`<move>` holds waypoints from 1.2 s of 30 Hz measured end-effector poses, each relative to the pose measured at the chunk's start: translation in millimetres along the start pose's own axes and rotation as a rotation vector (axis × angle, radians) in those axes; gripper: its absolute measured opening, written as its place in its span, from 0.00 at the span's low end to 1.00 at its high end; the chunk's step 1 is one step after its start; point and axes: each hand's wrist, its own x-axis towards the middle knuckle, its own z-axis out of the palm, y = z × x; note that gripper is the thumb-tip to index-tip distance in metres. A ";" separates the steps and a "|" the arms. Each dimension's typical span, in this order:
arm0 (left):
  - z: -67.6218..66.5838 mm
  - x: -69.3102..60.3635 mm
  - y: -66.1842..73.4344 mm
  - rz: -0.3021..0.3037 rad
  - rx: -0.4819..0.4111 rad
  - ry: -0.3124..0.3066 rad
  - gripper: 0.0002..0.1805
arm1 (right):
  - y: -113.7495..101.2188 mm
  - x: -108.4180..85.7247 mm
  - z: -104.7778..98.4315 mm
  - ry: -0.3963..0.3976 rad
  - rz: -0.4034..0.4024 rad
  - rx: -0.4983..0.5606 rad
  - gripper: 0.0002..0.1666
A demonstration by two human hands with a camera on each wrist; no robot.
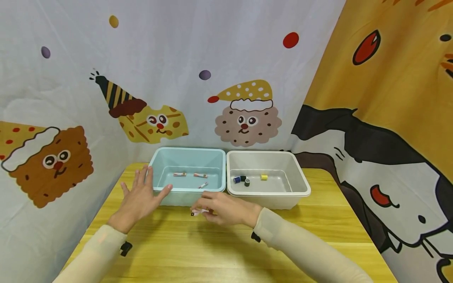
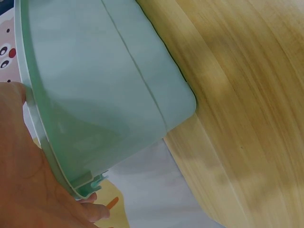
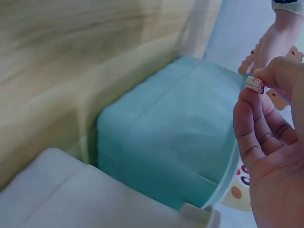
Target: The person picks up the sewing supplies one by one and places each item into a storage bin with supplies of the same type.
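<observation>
Between the thumb and fingertips of my right hand point(image 1: 226, 208) is a small folded measuring tape point(image 3: 255, 84), whitish with dark and reddish marks. That hand is just in front of the light blue bin point(image 1: 177, 199), above the table. My left hand point(image 1: 139, 196) rests with spread, fairly straight fingers at the bin's front left corner; the left wrist view has the thumb against the rim point(image 2: 34, 114). Several similar folded tapes lie inside the blue bin, among them one tape point(image 1: 179, 174) at the left and another tape point(image 1: 200, 175) farther right.
A white bin point(image 1: 269, 194) stands directly right of the blue one. Several thread spools lie in it, including a blue spool point(image 1: 237, 180) and a yellow spool point(image 1: 264, 177). Both bins stand on a wooden table point(image 1: 198, 251), with a printed cloth point(image 1: 170, 47) behind.
</observation>
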 end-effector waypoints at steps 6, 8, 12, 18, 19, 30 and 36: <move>-0.2 -0.7 -0.8 0.001 -0.012 -0.003 0.69 | 1.0 7.3 -12.1 0.008 0.016 -0.022 0.21; -0.4 -1.3 -0.9 0.001 -0.013 -0.006 0.69 | 2.1 9.8 -16.4 0.003 0.036 -0.021 0.22; -0.7 -1.6 -0.4 0.002 -0.013 -0.005 0.69 | 6.3 15.0 -23.6 -0.007 0.069 -0.015 0.23; -1.7 -1.8 -1.2 0.004 -0.013 -0.007 0.68 | 15.4 25.9 -32.8 0.004 0.072 -0.022 0.23; -1.7 -1.6 -1.3 0.003 -0.013 -0.008 0.67 | 16.8 27.8 -34.4 0.005 0.073 -0.014 0.23; -1.6 -1.4 -2.5 0.004 -0.016 -0.013 0.68 | 32.6 45.3 -46.6 0.008 0.106 -0.015 0.23; -2.0 -1.2 -0.2 0.008 -0.017 -0.007 0.68 | 41.5 49.9 -52.5 0.006 0.138 -0.022 0.22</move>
